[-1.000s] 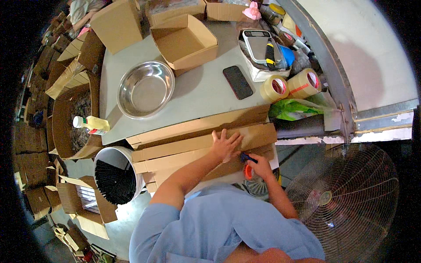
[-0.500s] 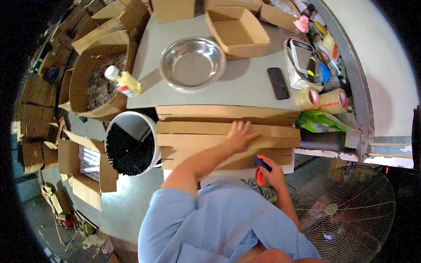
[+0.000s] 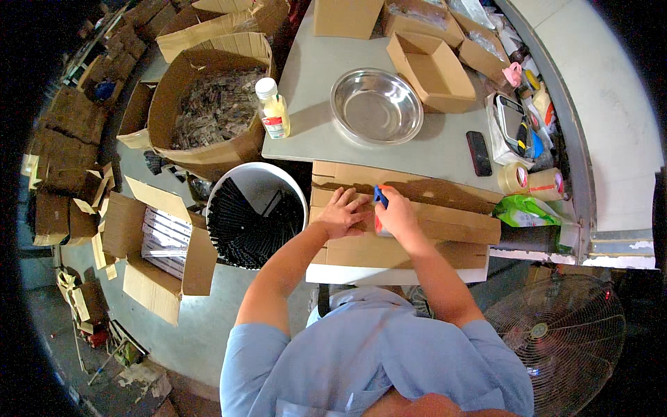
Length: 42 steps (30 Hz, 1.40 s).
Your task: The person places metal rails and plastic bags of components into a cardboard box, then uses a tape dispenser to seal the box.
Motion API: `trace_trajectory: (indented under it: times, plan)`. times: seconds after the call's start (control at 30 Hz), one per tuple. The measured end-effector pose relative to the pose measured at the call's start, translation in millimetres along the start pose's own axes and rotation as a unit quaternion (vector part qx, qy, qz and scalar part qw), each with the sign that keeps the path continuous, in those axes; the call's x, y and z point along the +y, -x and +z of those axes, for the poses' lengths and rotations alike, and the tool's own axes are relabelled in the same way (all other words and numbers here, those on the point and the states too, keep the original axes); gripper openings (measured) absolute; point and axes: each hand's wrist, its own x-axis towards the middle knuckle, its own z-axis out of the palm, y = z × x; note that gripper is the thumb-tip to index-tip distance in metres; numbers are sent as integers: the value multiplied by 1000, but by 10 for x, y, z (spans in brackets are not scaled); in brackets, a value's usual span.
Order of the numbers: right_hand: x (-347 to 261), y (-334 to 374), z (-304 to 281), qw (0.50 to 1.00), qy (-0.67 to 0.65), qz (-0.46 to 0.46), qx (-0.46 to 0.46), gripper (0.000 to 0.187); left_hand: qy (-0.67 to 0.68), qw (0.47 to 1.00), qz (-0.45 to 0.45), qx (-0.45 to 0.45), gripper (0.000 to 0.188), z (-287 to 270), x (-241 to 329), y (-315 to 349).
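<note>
Cardboard is right in front of the person, on the near side of the grey table. Left hand is laid flat on it, while the right hand is wrapped around a blue-and-orange handheld tool. Hands are pretty close together. Steel bowl sits further back, white bucket off left.
</note>
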Motion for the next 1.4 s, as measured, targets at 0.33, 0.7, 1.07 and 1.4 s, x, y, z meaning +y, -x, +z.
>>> trace_trajectory:
  times: [0.33,0.7,1.07,1.4]
  plan:
    - [308,905,219,994,-65,-12,-91,37,-4,999,-29,-42,53,-15,-23,-4]
    - [398,850,-209,970,-158,63,-175,37,1,985,-128,-120,60,90,374,-407]
    - [1390,663,-192,945,241,-217,-52,47,-128,950,-200,-201,112,195,880,-852]
    - [1150,737,-479,921,279,-181,-204,52,-75,930,-361,4,96,266,1535,-247]
